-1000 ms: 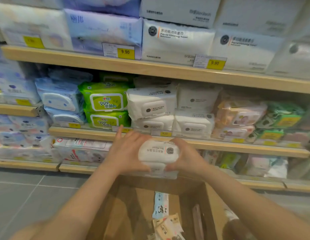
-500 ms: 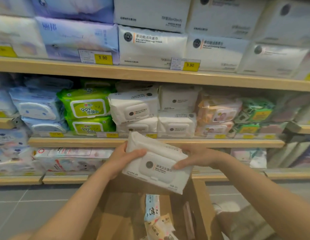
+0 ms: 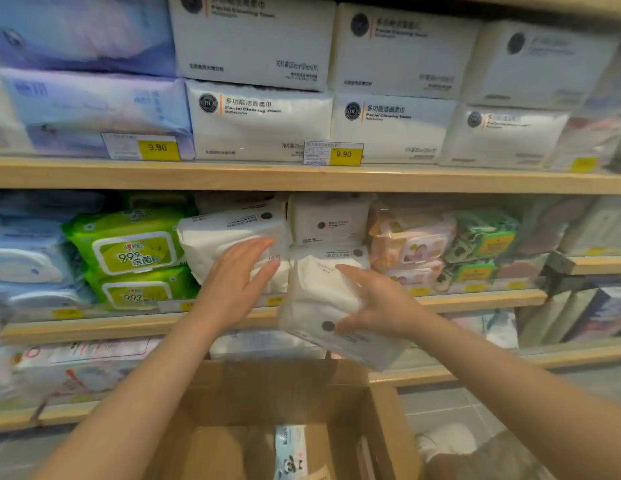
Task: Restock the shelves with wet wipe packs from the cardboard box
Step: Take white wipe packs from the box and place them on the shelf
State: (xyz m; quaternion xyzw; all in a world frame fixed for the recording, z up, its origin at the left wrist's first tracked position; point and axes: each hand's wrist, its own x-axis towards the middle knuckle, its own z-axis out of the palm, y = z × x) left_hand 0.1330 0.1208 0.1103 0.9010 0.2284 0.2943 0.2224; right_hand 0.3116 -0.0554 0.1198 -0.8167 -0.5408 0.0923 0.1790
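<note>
My right hand grips a white wet wipe pack, held tilted in front of the middle shelf's edge, its upper end against the white packs stacked there. My left hand lies with straight fingers on the upper left white pack of that stack. Below my arms stands the open cardboard box. A small panda-print pack lies inside it.
Green packs sit left of the white stack, orange baby packs right of it, blue packs at the far left. Large facial towel packs fill the top shelf. My shoe is on the floor right of the box.
The pack has gone up from above the box to the middle shelf. My left hand has let go of it and now rests on a shelved white pack. The view has moved closer.
</note>
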